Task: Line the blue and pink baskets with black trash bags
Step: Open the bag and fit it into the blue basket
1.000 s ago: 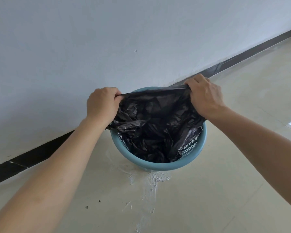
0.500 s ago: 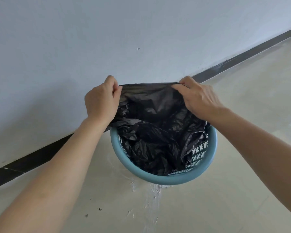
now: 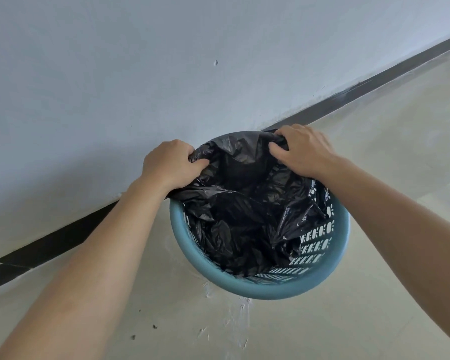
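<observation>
A round blue basket [image 3: 270, 291] with a perforated wall stands on the floor against the wall. A crumpled black trash bag [image 3: 244, 211] sits inside it, its far edge drawn over the basket's far rim. My left hand [image 3: 170, 166] grips the bag's edge at the far left of the rim. My right hand [image 3: 303, 150] grips the bag's edge at the far right of the rim. On the near right, the basket's inner wall shows bare beside the bag. No pink basket is in view.
A pale wall [image 3: 166, 74] with a black baseboard [image 3: 50, 242] runs diagonally behind the basket. The floor [image 3: 374, 320] is pale tile with white smears [image 3: 239, 315] and a few dark specks near the basket's front.
Both hands have brought the bag's raised far edge down onto the basket's far rim. The view has shifted, so the basket sits lower and more to the right.
</observation>
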A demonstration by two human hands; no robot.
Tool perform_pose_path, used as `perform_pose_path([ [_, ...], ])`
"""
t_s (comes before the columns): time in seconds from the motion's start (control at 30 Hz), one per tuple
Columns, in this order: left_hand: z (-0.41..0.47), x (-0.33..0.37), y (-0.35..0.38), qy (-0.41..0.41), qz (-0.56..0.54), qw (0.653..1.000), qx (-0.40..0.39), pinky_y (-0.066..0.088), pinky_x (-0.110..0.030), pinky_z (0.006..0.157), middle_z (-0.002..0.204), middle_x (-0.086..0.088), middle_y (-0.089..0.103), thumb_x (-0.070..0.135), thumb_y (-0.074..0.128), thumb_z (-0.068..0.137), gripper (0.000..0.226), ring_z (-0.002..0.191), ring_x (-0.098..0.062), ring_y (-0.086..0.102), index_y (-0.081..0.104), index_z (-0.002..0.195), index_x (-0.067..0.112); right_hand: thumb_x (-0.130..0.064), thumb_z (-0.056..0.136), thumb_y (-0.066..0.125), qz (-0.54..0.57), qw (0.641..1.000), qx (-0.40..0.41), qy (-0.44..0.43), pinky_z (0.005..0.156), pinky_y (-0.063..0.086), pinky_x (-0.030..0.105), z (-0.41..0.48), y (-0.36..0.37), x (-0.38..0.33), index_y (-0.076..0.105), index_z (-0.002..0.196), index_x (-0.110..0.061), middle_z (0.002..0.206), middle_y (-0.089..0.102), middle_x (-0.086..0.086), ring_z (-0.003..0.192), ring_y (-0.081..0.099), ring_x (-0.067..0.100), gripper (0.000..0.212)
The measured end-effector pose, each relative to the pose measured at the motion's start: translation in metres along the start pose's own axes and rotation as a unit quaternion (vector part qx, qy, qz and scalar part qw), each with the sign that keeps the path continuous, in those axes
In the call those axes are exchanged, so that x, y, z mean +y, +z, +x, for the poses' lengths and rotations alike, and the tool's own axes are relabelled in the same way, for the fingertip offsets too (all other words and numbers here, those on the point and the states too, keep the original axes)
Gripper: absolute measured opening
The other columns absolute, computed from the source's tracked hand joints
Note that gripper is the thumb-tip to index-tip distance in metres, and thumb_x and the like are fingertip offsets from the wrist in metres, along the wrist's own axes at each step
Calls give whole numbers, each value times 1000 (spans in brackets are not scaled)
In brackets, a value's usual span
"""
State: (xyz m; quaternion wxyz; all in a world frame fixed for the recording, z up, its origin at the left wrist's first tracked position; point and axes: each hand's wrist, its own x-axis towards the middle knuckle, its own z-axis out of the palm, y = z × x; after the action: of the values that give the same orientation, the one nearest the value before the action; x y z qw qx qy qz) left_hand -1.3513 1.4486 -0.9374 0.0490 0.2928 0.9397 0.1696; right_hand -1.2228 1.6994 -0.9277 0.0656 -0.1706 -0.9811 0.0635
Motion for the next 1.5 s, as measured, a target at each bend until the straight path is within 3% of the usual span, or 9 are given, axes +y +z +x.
perform_pose_path([
  [0.2,0,4,3,-95,-68,993,21,30,-25,47,59,-1,55,44,64,86,40,54,-17,50,63,72,6,-67,89,48,-26,997,-52,52,60,37,33,-15,-17,27,61,79,-24,78,64,0,77,59,28,46],
  [0.37,0,4,0,-135,-24,990,30,37,-32,59,80,-12,63,44,62,89,41,71,-32,54,60,78,4,-54,86,63,195,953,-170,160,57,53,32,-39,-26,45,60,67,-11,64,59,5,59,63,26,47],
  [0.6,-41,55,-13,50,158,973,160,40,-54,92,133,-18,50,66,43,90,67,127,-36,40,55,124,9,-39,95,49,148,973,-69,162,67,45,41,-58,-12,26,39,63,-11,70,52,11,71,51,30,44],
  [0.77,-92,103,16,183,-30,976,-115,24,-48,115,156,-1,34,78,29,85,84,146,-19,20,28,150,25,-40,97,48,168,961,-59,210,65,40,36,-61,-11,20,44,69,-11,81,54,12,75,52,31,40],
  [0.87,-106,104,23,128,-104,952,-256,47,-32,87,107,5,66,71,57,79,76,104,-16,60,43,141,29,-39,97,48,176,955,-51,235,66,38,35,-68,-12,21,49,76,-7,78,49,9,73,49,29,38],
  [1.0,-106,104,14,209,-51,970,-112,46,-34,60,63,5,60,36,58,91,20,70,-22,62,67,82,21,-37,97,45,180,944,-43,272,58,36,34,-79,-14,26,45,71,-10,76,48,7,63,47,22,38],
  [1.27,-149,146,-1,350,-61,933,-62,44,-31,63,70,8,56,59,49,90,38,71,-17,55,65,100,26,-34,99,45,171,925,-33,338,66,41,36,-79,-23,33,51,89,-2,91,51,16,79,50,33,34],
  [1.37,-141,136,-9,342,-100,933,49,52,-35,75,109,5,64,34,55,95,29,96,-18,59,65,120,21,-36,98,48,153,932,-41,327,68,38,36,-79,-27,40,52,87,-3,95,55,17,82,49,33,34],
  [1.5,-101,96,-14,285,71,949,110,51,-40,71,161,-6,22,-10,53,81,76,101,-28,52,33,150,15,-55,93,54,96,944,-40,313,76,46,40,-81,-33,48,54,95,-4,104,60,17,91,56,36,51],
])
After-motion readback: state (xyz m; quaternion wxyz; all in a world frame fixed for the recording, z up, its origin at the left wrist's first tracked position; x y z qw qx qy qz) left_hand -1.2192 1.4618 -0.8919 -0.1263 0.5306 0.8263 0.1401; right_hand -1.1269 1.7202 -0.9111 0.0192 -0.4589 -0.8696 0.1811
